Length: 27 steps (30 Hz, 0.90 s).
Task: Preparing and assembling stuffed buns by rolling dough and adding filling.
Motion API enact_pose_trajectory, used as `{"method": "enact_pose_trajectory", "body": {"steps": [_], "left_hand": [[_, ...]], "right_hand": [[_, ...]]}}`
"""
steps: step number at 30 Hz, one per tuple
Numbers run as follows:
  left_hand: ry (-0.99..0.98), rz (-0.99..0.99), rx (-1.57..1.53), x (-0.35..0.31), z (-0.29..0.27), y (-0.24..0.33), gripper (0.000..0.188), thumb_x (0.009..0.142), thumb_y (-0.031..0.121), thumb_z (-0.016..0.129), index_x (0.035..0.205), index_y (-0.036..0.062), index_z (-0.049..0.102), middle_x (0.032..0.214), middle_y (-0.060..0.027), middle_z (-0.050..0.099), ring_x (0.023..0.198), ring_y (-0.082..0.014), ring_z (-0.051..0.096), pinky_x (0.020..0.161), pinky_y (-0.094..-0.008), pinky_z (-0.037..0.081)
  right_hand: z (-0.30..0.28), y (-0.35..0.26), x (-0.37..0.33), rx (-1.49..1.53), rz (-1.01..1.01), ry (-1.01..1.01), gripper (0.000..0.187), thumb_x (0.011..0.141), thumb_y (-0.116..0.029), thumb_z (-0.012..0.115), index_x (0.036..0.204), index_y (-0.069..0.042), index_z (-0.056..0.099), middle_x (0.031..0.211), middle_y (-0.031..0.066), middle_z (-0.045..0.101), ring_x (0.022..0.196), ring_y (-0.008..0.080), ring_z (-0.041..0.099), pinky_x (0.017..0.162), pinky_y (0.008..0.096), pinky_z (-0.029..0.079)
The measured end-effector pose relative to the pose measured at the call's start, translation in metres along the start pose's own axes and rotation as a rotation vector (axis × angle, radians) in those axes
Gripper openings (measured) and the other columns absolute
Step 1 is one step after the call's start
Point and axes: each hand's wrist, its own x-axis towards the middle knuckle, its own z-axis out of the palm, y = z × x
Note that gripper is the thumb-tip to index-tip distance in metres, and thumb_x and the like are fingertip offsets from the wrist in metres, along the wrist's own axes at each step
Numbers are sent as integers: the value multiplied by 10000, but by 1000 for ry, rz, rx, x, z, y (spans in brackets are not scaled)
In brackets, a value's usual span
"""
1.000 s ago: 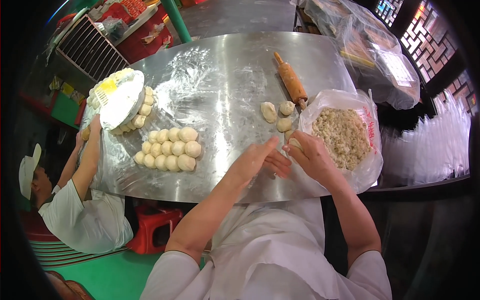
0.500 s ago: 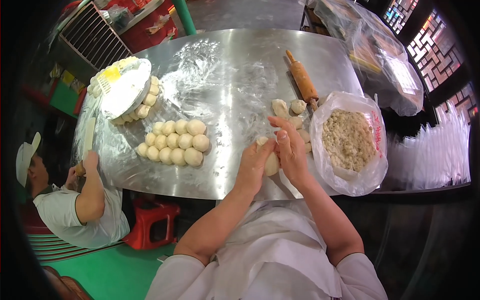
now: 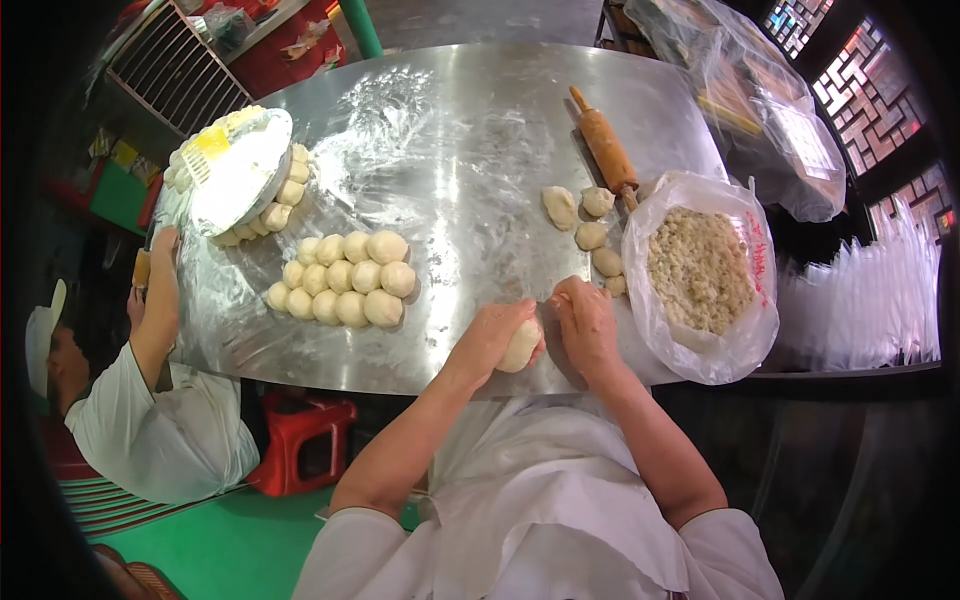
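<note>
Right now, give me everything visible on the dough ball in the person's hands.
The dough ball is pale cream, smooth and rounded, looking soft. It sits at the near edge of the steel table, cupped in the left hand, with the right hand close against its other side. Its underside and far side are hidden by the fingers.

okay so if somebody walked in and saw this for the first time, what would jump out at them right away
Probably the hands at the near edge of the shiny metal table: the left hand cups a pale dough ball, the right hand beside it. To the left sits a cluster of finished dough balls; to the right, a clear bag of crumbly filling with a wooden rolling pin behind it.
</note>
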Motion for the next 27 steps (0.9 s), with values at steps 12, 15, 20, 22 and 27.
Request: {"method": "enact_pose_trajectory", "body": {"steps": [12,15,20,22,27], "left_hand": [[340,-50,1182,40,-120,101,501,970,409,601,1343,77,559,1234,-127,622,1189,-235,556,1080,-396,363],[232,-204,1582,42,-131,97,538,957,474,595,1322,80,579,1261,-122,620,1181,-284,561,1117,-453,306],[264,271,1425,80,-87,99,565,900,416,662,1360,99,572,1321,-126,580,1255,-319,510,1116,-450,310],[270,394,1312,113,-68,84,579,884,370,691,1378,102,555,1318,-135,574,1286,-333,466,1095,-445,342],[306,610,1383,161,-19,47,604,850,246,736,1389,72,525,1289,-135,587,1205,-339,516,1046,-432,394]], "right_hand": [[-26,48,-19,29,107,85,263,868,76,560,1103,-38,593,982,191,597,963,409,584,811,464,474],[-30,42,-24,51,162,55,267,900,74,534,1137,-43,575,1034,196,593,997,415,587,813,466,486],[-26,41,-34,5,179,46,253,914,17,559,1157,-47,587,1084,163,576,1009,374,583,861,448,479],[-24,39,-32,25,171,42,264,910,32,552,1159,-50,587,1083,159,577,1015,377,584,863,451,482],[-19,46,-36,64,116,47,329,902,84,539,1205,-41,553,1088,174,552,988,403,602,839,458,510]]}}
